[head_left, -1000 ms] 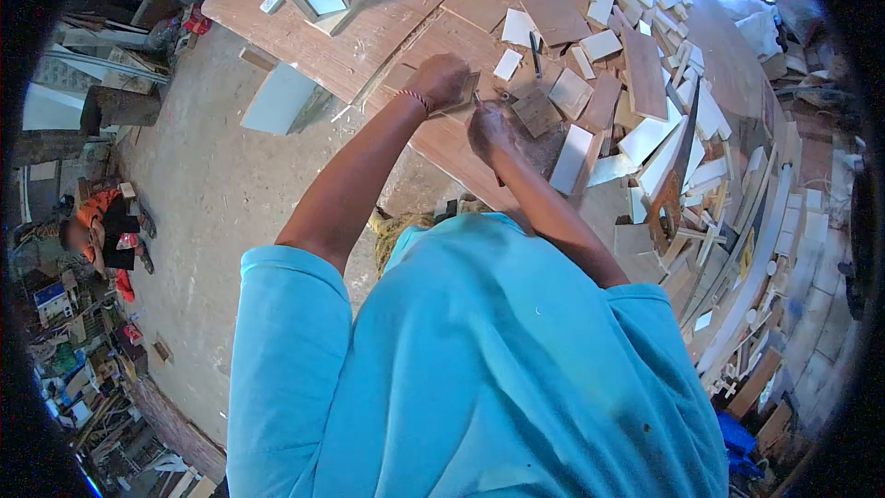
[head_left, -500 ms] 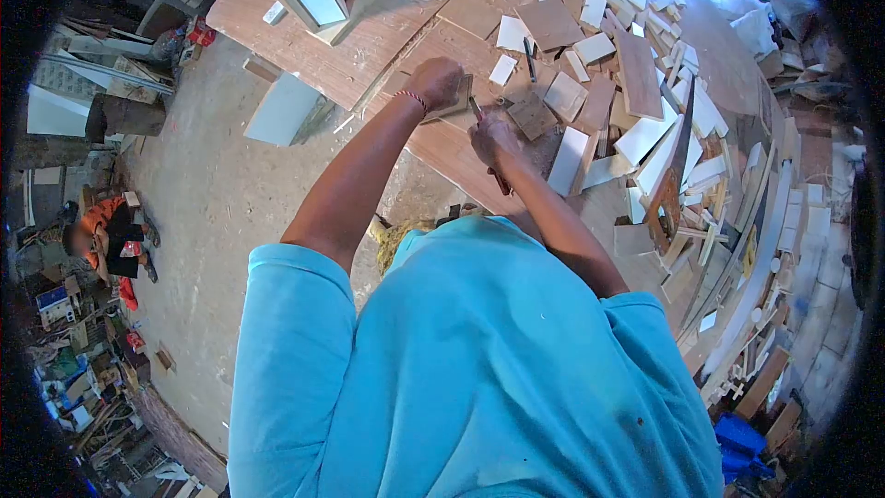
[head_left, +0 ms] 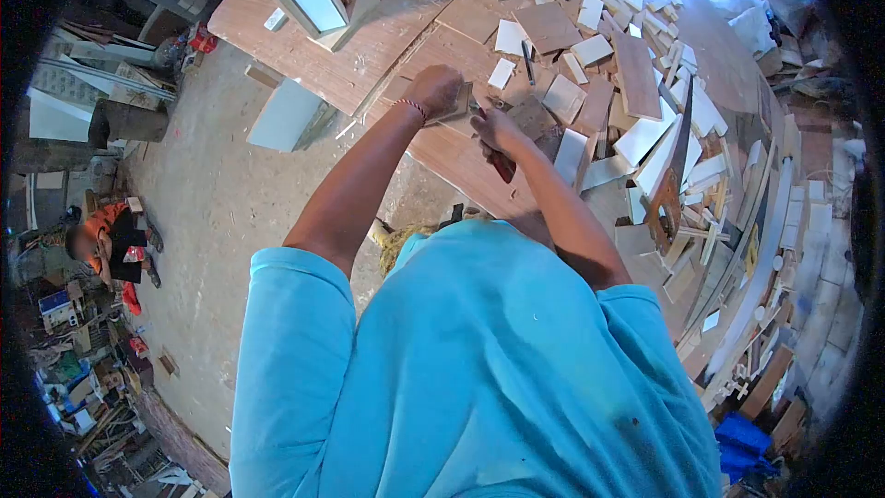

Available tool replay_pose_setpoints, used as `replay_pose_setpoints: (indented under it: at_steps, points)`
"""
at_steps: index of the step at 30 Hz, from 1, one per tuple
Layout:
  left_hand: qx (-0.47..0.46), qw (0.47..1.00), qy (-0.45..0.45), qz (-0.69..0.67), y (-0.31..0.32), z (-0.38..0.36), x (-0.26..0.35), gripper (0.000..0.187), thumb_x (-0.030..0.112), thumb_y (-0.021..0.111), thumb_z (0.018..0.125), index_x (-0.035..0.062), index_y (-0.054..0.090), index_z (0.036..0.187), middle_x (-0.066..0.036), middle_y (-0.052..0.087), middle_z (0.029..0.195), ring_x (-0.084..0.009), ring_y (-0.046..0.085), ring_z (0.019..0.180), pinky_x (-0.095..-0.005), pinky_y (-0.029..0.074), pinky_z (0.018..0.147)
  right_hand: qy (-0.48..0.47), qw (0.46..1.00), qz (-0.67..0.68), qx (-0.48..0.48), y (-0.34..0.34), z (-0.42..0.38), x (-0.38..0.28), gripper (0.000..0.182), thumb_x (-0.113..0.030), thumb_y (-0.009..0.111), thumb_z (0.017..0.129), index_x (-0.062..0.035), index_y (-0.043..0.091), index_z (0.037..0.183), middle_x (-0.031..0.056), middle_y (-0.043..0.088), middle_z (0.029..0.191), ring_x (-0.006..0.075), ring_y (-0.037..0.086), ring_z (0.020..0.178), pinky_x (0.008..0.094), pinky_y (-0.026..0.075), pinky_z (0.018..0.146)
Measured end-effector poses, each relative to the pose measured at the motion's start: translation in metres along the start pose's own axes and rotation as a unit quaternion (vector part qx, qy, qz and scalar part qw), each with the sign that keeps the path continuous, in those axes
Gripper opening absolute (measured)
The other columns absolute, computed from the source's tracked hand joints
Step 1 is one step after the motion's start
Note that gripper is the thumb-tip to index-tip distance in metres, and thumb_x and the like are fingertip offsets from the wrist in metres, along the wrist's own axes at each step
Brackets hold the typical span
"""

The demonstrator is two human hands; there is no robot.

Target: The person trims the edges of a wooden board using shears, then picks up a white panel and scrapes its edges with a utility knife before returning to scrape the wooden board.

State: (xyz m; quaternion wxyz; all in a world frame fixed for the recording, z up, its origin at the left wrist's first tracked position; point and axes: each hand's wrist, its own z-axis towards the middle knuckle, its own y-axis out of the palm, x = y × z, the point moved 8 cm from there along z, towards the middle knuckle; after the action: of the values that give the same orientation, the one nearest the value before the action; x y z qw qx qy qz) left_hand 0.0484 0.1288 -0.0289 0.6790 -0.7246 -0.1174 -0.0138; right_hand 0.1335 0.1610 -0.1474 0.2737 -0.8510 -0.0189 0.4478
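On the near part of the wooden table (head_left: 369,46), my left hand (head_left: 434,90) is closed on a small wooden piece (head_left: 464,100) that lies on the tabletop. Just to its right, my right hand (head_left: 499,134) is wrapped round a tool with a reddish handle (head_left: 502,166). The tool's front end points toward the wooden piece; its tip is too small to make out. A dark square block (head_left: 532,120) lies right beside my right hand. Beyond it a dark pen-like object (head_left: 528,63) rests among wood offcuts (head_left: 550,28).
A wooden frame with a white panel (head_left: 316,0) stands on the table at the upper left. Offcuts are heaped on the right around a handsaw (head_left: 671,175). A white board (head_left: 284,114) juts out beside the table's left edge. Another person (head_left: 115,242) sits at the far left.
My right hand has tilted and shifted slightly, and the reddish handle now shows at a different angle. My left hand stays almost where it was on the wooden piece.
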Motion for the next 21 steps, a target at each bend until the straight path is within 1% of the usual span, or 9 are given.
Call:
replay_pose_setpoints:
  at_steps: [1,4,6,9,11,12,14,18,21]
  points:
    - [0.002,1.0,-0.001,0.003,-0.002,0.0,-0.002,0.01,0.009,0.054,0.056,0.0021,0.059,0.061,-0.019,0.056,0.065,-0.033,0.056,0.062,-0.0377,0.046,0.057,-0.027,0.999,-0.018,0.005,0.0,0.001,-0.001,0.027,-0.023,0.042,0.081,0.0036,0.044,0.079,0.0113,0.05,0.059,0.0179,0.049,0.04,0.035,0.042,0.034]
    - [0.022,1.0,-0.003,-0.008,-0.002,0.003,-0.003,0.009,0.007,0.053,0.055,0.0016,0.058,0.06,-0.02,0.055,0.065,-0.0336,0.056,0.063,-0.0379,0.046,0.057,0.022,0.997,-0.062,0.038,-0.003,-0.028,-0.018,0.026,-0.022,0.042,0.08,0.0033,0.045,0.08,0.0134,0.051,0.06,0.0218,0.051,0.04,0.0359,0.041,0.034]
    - [-0.007,1.0,-0.025,-0.008,-0.002,0.004,-0.007,0.008,0.005,0.053,0.054,0.001,0.058,0.059,-0.021,0.055,0.066,-0.0339,0.055,0.064,-0.0379,0.046,0.057,0.038,0.994,-0.075,0.066,-0.005,-0.035,-0.022,0.025,-0.022,0.042,0.08,0.0032,0.045,0.081,0.0153,0.053,0.061,0.0238,0.052,0.04,0.0362,0.041,0.034]
    - [0.009,0.999,-0.03,-0.026,-0.002,0.004,-0.01,0.011,0.009,0.055,0.054,-0.0006,0.057,0.059,-0.021,0.054,0.063,-0.0343,0.054,0.063,-0.0383,0.044,0.059,0.033,0.99,-0.09,0.105,0.001,-0.032,-0.014,0.025,-0.021,0.041,0.078,0.0025,0.046,0.084,0.0206,0.055,0.066,0.0296,0.056,0.05,0.0392,0.044,0.044]
    - [0.005,0.999,-0.026,-0.033,-0.002,0.005,-0.011,0.011,0.009,0.055,0.054,-0.0005,0.057,0.059,-0.021,0.054,0.064,-0.0342,0.054,0.063,-0.0384,0.044,0.059,0.004,0.978,-0.131,0.161,0.001,-0.033,-0.017,0.027,-0.022,0.04,0.078,0.0017,0.047,0.089,0.0234,0.055,0.076,0.034,0.057,0.068,0.041,0.045,0.057]
    - [0.0,0.999,-0.019,-0.039,-0.001,0.004,-0.01,0.011,0.009,0.055,0.054,-0.0005,0.057,0.06,-0.021,0.054,0.065,-0.0341,0.054,0.063,-0.0385,0.044,0.059,0.006,0.979,-0.132,0.157,-0.001,-0.037,-0.028,0.027,-0.022,0.04,0.078,0.0017,0.047,0.089,0.0234,0.055,0.076,0.034,0.057,0.068,0.041,0.045,0.057]
    - [0.005,0.999,-0.019,-0.034,0.0,0.003,-0.009,0.01,0.009,0.055,0.055,0.0006,0.057,0.06,-0.021,0.055,0.065,-0.0336,0.055,0.063,-0.0382,0.045,0.058,0.111,0.983,-0.087,0.12,-0.005,-0.041,-0.029,0.029,-0.024,0.039,0.078,0.0007,0.049,0.09,0.0242,0.055,0.083,0.0368,0.053,0.081,0.042,0.042,0.067]
    - [0.034,0.999,0.005,-0.03,-0.002,0.001,-0.006,0.01,0.01,0.057,0.055,0.0028,0.059,0.062,-0.019,0.056,0.066,-0.0329,0.056,0.064,-0.0377,0.046,0.057,0.068,0.983,-0.133,0.11,0.002,-0.026,-0.027,0.032,-0.027,0.037,0.08,-0.0005,0.051,0.089,0.0252,0.054,0.088,0.0367,0.053,0.082,0.0419,0.042,0.068]
    - [0.024,0.999,0.014,-0.036,-0.01,-0.004,0.003,0.011,0.01,0.057,0.055,0.0034,0.059,0.063,-0.019,0.056,0.066,-0.0329,0.056,0.064,-0.0375,0.046,0.058,0.045,0.98,-0.128,0.143,-0.014,-0.033,-0.045,0.031,-0.026,0.037,0.081,0.0018,0.051,0.085,0.0234,0.055,0.081,0.0338,0.057,0.07,0.0401,0.046,0.059]
